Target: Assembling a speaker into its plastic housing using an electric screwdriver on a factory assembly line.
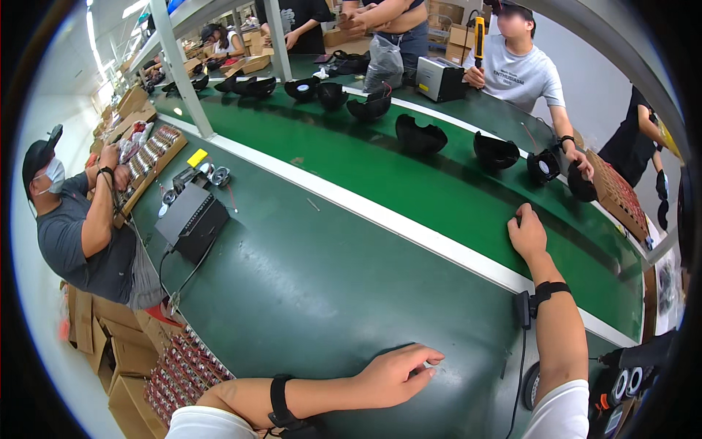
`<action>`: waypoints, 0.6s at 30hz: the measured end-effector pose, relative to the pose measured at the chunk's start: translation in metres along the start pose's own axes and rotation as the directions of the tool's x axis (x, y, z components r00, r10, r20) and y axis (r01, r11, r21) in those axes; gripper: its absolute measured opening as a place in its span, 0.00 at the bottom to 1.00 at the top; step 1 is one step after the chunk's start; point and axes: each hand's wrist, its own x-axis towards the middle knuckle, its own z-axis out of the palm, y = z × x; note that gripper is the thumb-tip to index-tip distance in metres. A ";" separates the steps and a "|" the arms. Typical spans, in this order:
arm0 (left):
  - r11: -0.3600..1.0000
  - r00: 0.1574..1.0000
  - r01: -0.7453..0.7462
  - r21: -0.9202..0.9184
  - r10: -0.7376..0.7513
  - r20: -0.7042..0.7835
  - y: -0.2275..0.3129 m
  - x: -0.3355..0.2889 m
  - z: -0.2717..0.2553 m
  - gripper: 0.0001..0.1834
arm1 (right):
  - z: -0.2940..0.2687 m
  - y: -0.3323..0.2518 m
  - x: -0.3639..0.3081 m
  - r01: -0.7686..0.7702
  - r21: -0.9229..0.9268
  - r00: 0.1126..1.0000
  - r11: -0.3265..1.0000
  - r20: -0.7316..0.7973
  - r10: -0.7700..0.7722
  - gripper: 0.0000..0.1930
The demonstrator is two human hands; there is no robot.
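My left hand [398, 376] rests low over the dark green tabletop [292, 278], thumb and fingers apart and nothing in them. Reaching over the white rail, my right hand [528, 233] is on or just above the green conveyor belt [409, 194]; its fingers are loosely bent and slightly apart, with nothing visible in them. Several black rounded shells stand in a row along the belt's far side, among them a notched shell [420, 136] and another shell [496, 151]. The shell with a round white-centred part [543, 167] is among those nearest my right hand, out of its touch.
A black box-shaped device [192, 222] with cables stands left on the table. Across the belt a person holds a yellow tool [479, 40] and touches a black shell [582, 183]. Another person at left handles a tray of parts [153, 164]. Metal posts rise from the white rail [351, 208].
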 end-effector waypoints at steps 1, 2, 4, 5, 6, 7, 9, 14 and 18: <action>1.000 1.000 -0.002 0.011 0.002 0.002 0.000 0.000 -0.001 0.14 | 0.002 -0.002 0.002 0.008 0.003 1.000 1.000 0.004 -0.008 0.14; 1.000 1.000 -0.001 0.016 0.001 0.006 0.000 -0.001 0.000 0.14 | 0.004 -0.001 0.003 0.026 -0.015 1.000 1.000 0.009 -0.026 0.14; 1.000 1.000 0.004 0.024 -0.004 0.004 0.001 0.000 0.001 0.14 | 0.005 0.002 0.002 0.050 -0.034 0.999 0.998 0.020 -0.049 0.14; 0.999 1.000 0.002 0.045 -0.002 0.006 0.001 0.000 0.000 0.14 | 0.007 0.001 0.003 0.046 -0.032 0.999 0.998 0.008 -0.046 0.14; 0.999 1.000 0.004 0.046 -0.004 -0.002 0.000 0.000 0.000 0.14 | 0.008 0.000 0.003 0.042 -0.030 0.999 0.999 -0.004 -0.042 0.14; 1.000 1.000 -0.001 0.030 0.001 0.001 0.000 0.001 0.000 0.14 | 0.009 -0.002 0.003 0.049 -0.027 0.999 0.998 -0.003 -0.049 0.14; 1.000 1.000 -0.007 0.012 0.007 -0.003 0.000 0.000 0.001 0.14 | 0.010 -0.007 0.001 0.027 -0.030 0.999 0.999 -0.038 -0.029 0.14; 1.000 1.000 -0.001 -0.006 0.001 0.027 -0.004 0.006 0.005 0.15 | 0.008 0.004 0.004 -0.022 0.031 0.997 0.999 -0.068 0.024 0.14; 0.925 0.987 0.159 -0.345 -0.149 0.055 0.002 0.020 0.011 0.27 | 0.007 -0.057 -0.012 -0.228 0.747 0.927 0.624 -0.029 0.374 0.10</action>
